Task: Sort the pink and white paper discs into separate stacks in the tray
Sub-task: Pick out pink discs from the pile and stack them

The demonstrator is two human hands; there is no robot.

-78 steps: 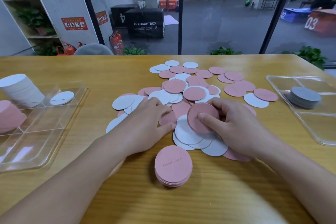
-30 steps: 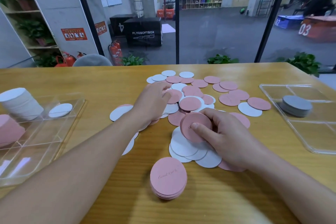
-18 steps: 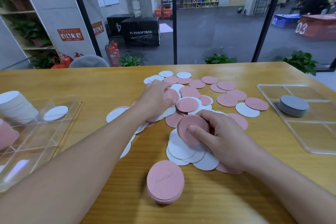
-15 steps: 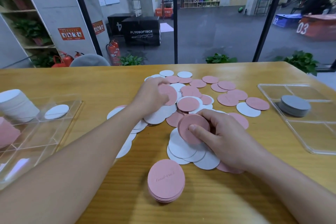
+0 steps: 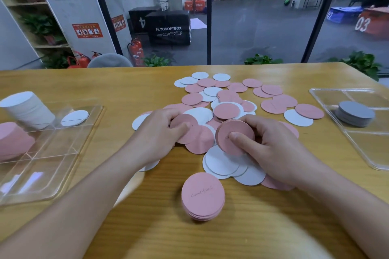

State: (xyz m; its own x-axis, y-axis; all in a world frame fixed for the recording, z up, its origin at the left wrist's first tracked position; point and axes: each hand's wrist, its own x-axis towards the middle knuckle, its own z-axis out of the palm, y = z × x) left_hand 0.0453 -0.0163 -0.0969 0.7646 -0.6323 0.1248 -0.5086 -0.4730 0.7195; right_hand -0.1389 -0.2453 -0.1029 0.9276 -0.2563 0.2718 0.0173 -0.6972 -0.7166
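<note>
Pulled back from the far side of the pile, the left hand (image 5: 160, 132) now pinches a pink disc (image 5: 183, 130) to be added to the small pink stack (image 5: 234, 139) gripped by the right hand (image 5: 271, 145) above the surface (image 5: 252, 227), so gathering is underway, with the left tray (image 5: 63, 166) next.

the right hand (image 5: 271, 145) pinches a small bundle of pink discs (image 5: 234, 137) above the loose pile (image 5: 227, 101) on the wooden table (image 5: 242, 227). the left hand (image 5: 156, 134) holds one pink disc (image 5: 184, 130) beside it. near them stands a pink stack (image 5: 203, 196). the clear tray (image 5: 48, 151) at far left holds a white stack (image 5: 27, 109) and a pink pile (image 5: 12, 141).
</note>
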